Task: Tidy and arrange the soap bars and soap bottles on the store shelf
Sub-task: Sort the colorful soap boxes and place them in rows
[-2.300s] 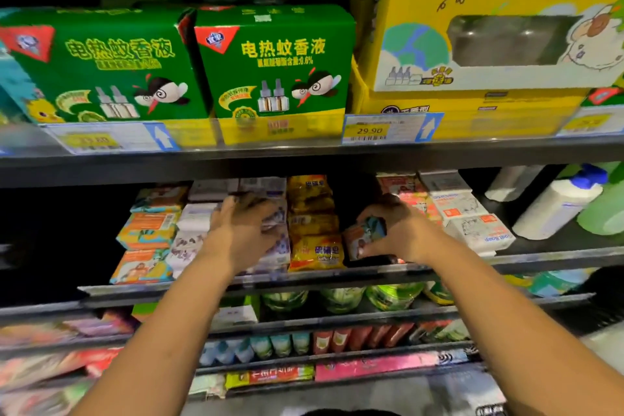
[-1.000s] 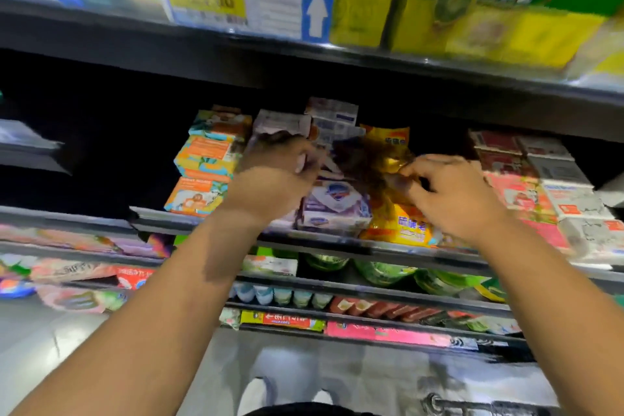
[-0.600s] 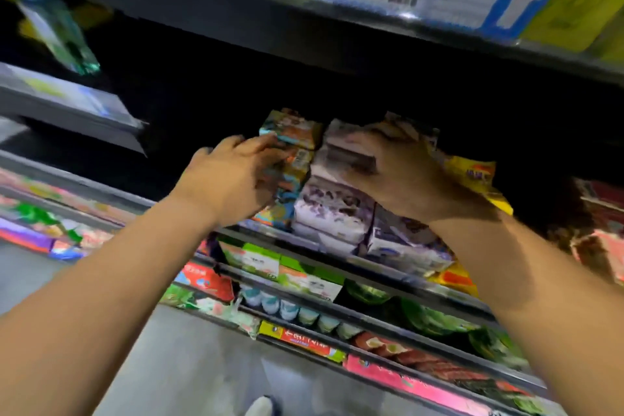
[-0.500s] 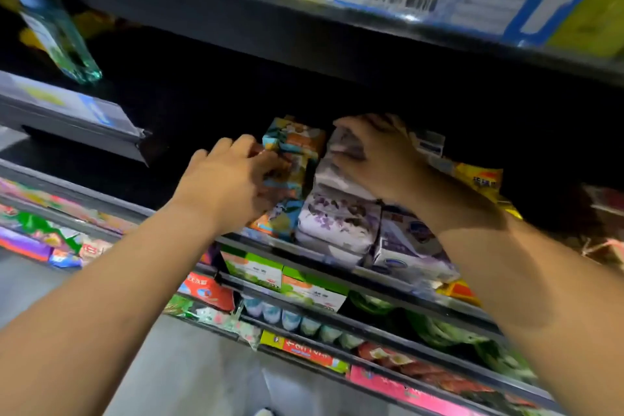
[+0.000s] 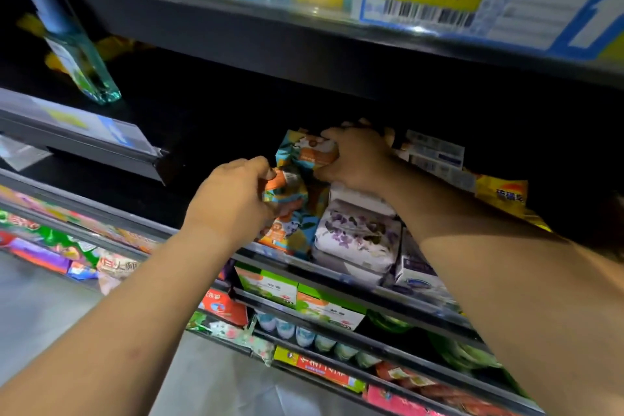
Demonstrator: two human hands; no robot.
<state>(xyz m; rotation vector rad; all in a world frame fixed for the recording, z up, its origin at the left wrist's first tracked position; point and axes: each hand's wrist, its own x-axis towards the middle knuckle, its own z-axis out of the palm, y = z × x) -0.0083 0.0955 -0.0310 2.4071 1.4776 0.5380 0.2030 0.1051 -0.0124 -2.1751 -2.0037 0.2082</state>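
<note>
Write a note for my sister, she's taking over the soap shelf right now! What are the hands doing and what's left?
Left hand: grips a middle pack of the orange-and-blue soap packs, stacked at the row's left end.
Right hand: grips that stack's top pack.
Done: purple-flowered soap packs sit stacked beside them.
Left: square up the crumpled orange-and-blue stack, then probably check the yellow pack further right.

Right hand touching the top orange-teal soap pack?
Touching. Head view: right hand grips the top orange-teal soap pack, fingers curled round its right end.
</note>
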